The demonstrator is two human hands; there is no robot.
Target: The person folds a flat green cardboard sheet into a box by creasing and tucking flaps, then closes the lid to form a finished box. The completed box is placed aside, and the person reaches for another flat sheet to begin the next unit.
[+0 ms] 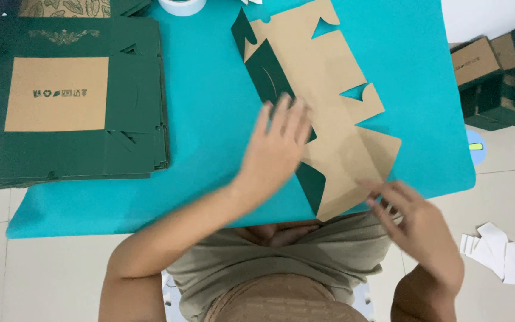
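Note:
A flat box blank, brown inside and dark green outside, lies diagonally on the teal table cover. One long green flap is folded over onto the brown side. My left hand presses flat on this fold, fingers spread and pointing away from me. My right hand is at the blank's near corner by the table's front edge, its fingertips touching the brown edge; whether it pinches the card is unclear.
A stack of flat dark green blanks with a brown panel sits at the table's left. A roll of tape is at the far edge. Folded boxes stand on the floor at right, and white paper strips lie by my right arm.

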